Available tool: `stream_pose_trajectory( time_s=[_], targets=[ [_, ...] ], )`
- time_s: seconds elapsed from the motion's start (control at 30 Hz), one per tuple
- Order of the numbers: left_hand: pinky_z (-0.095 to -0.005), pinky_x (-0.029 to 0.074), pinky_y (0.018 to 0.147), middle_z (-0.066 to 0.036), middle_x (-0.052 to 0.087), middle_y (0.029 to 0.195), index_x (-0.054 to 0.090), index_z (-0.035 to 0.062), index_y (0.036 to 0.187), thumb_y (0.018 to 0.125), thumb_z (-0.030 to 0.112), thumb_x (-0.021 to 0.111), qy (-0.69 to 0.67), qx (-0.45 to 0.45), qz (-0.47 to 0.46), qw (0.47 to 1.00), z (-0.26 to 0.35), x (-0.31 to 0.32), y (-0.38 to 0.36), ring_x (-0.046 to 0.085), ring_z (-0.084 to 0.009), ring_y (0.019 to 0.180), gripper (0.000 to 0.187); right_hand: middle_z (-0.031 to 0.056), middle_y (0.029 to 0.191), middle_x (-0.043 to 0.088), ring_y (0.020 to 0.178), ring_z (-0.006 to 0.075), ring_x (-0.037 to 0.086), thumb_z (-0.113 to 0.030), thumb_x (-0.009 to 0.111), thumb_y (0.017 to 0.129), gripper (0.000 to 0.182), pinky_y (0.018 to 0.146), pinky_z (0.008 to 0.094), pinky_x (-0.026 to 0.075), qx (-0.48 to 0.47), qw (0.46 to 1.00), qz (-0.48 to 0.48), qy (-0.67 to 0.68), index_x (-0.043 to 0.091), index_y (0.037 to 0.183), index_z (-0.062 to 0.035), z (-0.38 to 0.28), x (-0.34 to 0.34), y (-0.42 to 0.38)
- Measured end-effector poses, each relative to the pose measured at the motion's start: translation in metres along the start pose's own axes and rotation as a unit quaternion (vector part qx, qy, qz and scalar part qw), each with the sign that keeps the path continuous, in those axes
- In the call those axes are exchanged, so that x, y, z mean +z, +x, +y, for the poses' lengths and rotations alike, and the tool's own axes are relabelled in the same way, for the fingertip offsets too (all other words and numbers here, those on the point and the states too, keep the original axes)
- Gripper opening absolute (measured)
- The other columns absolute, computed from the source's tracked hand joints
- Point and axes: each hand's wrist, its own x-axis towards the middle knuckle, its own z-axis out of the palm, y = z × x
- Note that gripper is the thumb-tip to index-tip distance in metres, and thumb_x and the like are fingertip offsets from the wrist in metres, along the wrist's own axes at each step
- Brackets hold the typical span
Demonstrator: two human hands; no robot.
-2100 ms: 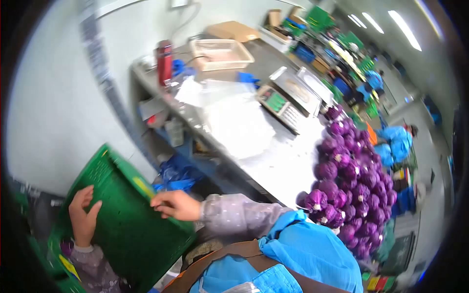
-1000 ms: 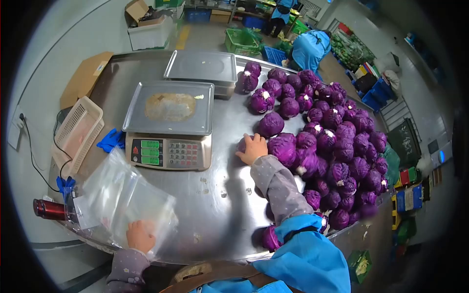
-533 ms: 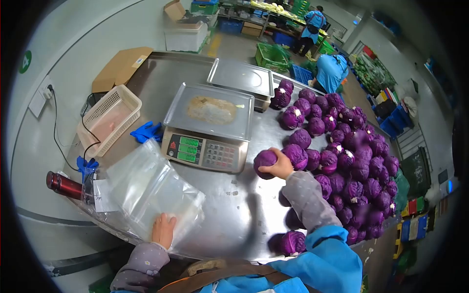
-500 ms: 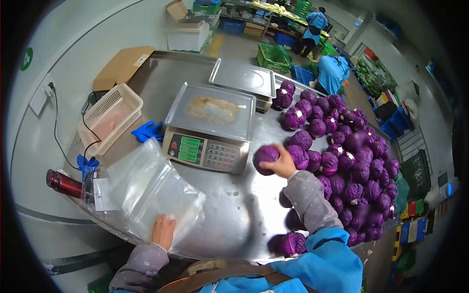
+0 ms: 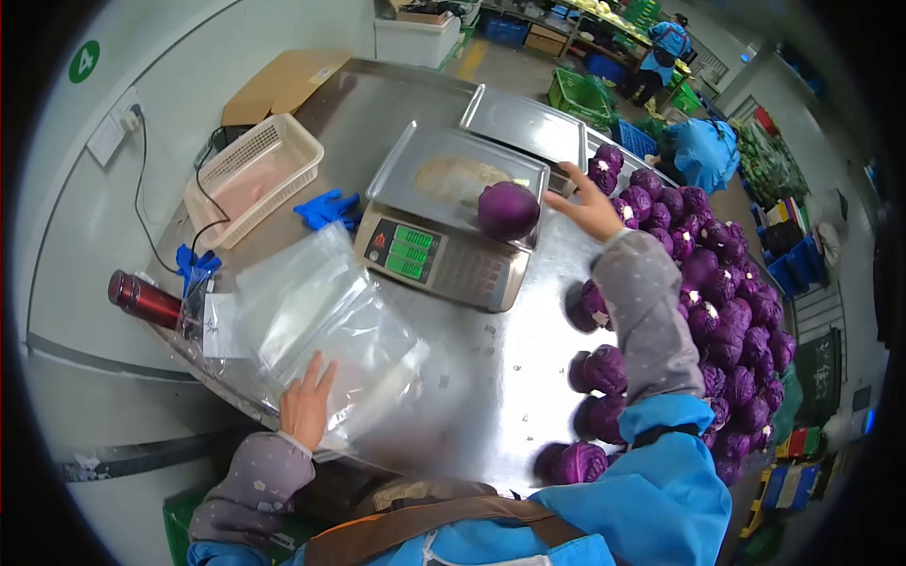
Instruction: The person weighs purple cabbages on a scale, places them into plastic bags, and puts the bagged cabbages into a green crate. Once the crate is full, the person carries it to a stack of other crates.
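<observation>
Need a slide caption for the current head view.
Purple cabbage on the front scale, open right hand beside it, left hand at the clear plastic bags.

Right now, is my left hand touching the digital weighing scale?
Apart: the head view shows clear plastic bags spread across the gap between your left hand and the digital weighing scale.

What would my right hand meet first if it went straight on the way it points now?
Probably the rear scale's metal tray, which lies ahead of your right hand. Depth is unclear, so the hand might pass above it.
</observation>
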Motion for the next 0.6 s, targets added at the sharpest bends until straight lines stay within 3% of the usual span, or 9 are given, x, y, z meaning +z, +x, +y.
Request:
stream_pose_trajectory(
  time_s=[0.03, 0.1, 0.13, 0.23, 0.3, 0.4, 0.5, 0.57, 0.6],
  targets=[
    [-0.0403, 0.047, 0.06, -0.011, 0.048, 0.127, 0.057, 0.0074, 0.112, 0.077, 0.004, 0.049, 0.0, -0.004, -0.005, 1.0, -0.007, 0.01, -0.007, 0.059, -0.0261, 0.064, 0.036, 0.0265, 0.13, 0.04, 0.125, 0.0361, 0.036, -0.058, 0.069, 0.067, 0.095, 0.099, 0.0401, 0.034, 0.023, 0.999, -0.004, 0.034, 0.031, 0.135, -0.003, 0.003, -0.007, -0.009],
    [-0.0396, 0.048, 0.06, -0.009, 0.048, 0.127, 0.056, 0.0092, 0.114, 0.08, 0.003, 0.046, 0.047, 0.029, -0.232, 0.971, -0.018, 0.029, -0.015, 0.062, -0.0269, 0.066, 0.036, 0.0267, 0.13, 0.04, 0.124, 0.0363, 0.037, -0.057, 0.069, 0.067, 0.095, 0.098, 0.0402, 0.035, 0.073, 0.996, -0.007, 0.051, 0.03, 0.135, -0.0027, 0.005, -0.01, -0.022],
    [-0.0396, 0.048, 0.06, -0.009, 0.048, 0.127, 0.056, 0.0092, 0.114, 0.08, 0.003, 0.046, 0.049, 0.02, -0.227, 0.972, -0.018, 0.024, -0.011, 0.062, -0.0269, 0.066, 0.036, 0.027, 0.129, 0.041, 0.123, 0.0364, 0.038, -0.057, 0.07, 0.067, 0.096, 0.097, 0.0403, 0.035, 0.125, 0.99, -0.001, 0.067, 0.03, 0.135, -0.0024, 0.005, -0.01, -0.02],
    [-0.0392, 0.049, 0.058, -0.007, 0.048, 0.127, 0.051, 0.0114, 0.12, 0.08, 0.003, 0.046, 0.028, -0.014, -0.143, 0.989, -0.021, 0.0, 0.009, 0.062, -0.0269, 0.065, 0.041, 0.0284, 0.129, 0.039, 0.123, 0.0373, 0.038, -0.057, 0.069, 0.067, 0.097, 0.097, 0.0418, 0.035, 0.105, 0.991, 0.025, 0.084, 0.028, 0.136, -0.0022, 0.013, 0.012, -0.008],
    [-0.0382, 0.049, 0.057, -0.006, 0.048, 0.127, 0.047, 0.0092, 0.124, 0.08, 0.004, 0.047, 0.06, 0.009, -0.06, 0.996, -0.018, -0.013, 0.023, 0.061, -0.0278, 0.061, 0.044, 0.0279, 0.127, 0.042, 0.12, 0.0365, 0.041, -0.058, 0.07, 0.066, 0.1, 0.096, 0.0413, 0.037, 0.104, 0.989, 0.039, 0.102, 0.026, 0.137, -0.0022, 0.014, 0.035, 0.01],
    [-0.0383, 0.049, 0.058, -0.007, 0.05, 0.126, 0.044, 0.0077, 0.126, 0.083, 0.008, 0.045, 0.084, -0.023, -0.06, 0.994, 0.008, -0.047, 0.038, 0.061, -0.0281, 0.061, 0.043, 0.0257, 0.122, 0.048, 0.115, 0.0325, 0.048, -0.057, 0.072, 0.064, 0.096, 0.095, 0.0379, 0.039, 0.061, 0.995, 0.042, 0.062, 0.034, 0.132, -0.0009, 0.022, 0.073, 0.038],
    [-0.0387, 0.05, 0.059, -0.007, 0.046, 0.131, 0.042, 0.0068, 0.127, 0.085, 0.011, 0.043, 0.093, -0.075, -0.117, 0.986, 0.042, -0.027, 0.032, 0.062, -0.0279, 0.067, 0.042, 0.0205, 0.115, 0.054, 0.108, 0.0275, 0.053, -0.054, 0.073, 0.064, 0.086, 0.093, 0.0338, 0.041, 0.129, 0.989, -0.013, 0.075, 0.043, 0.125, -0.0008, 0.012, 0.078, 0.036],
    [-0.0393, 0.05, 0.06, -0.005, 0.044, 0.133, 0.039, 0.0069, 0.13, 0.086, 0.012, 0.043, -0.042, -0.153, -0.294, 0.943, 0.05, 0.037, 0.02, 0.063, -0.0275, 0.075, 0.045, 0.0143, 0.111, 0.056, 0.104, 0.0235, 0.054, -0.049, 0.072, 0.067, 0.074, 0.092, 0.0319, 0.041, 0.109, 0.943, -0.02, 0.313, 0.049, 0.118, -0.0013, 0.015, 0.083, 0.018],
    [-0.0396, 0.05, 0.061, -0.004, 0.043, 0.134, 0.038, 0.0067, 0.131, 0.086, 0.013, 0.043, -0.029, -0.066, -0.222, 0.972, 0.052, 0.079, 0.0, 0.063, -0.0278, 0.078, 0.046, 0.0118, 0.111, 0.055, 0.101, 0.022, 0.054, -0.043, 0.067, 0.075, 0.066, 0.092, 0.0317, 0.041, 0.041, 0.906, -0.038, 0.42, 0.046, 0.122, -0.0021, 0.028, 0.096, 0.003]
  ],
)
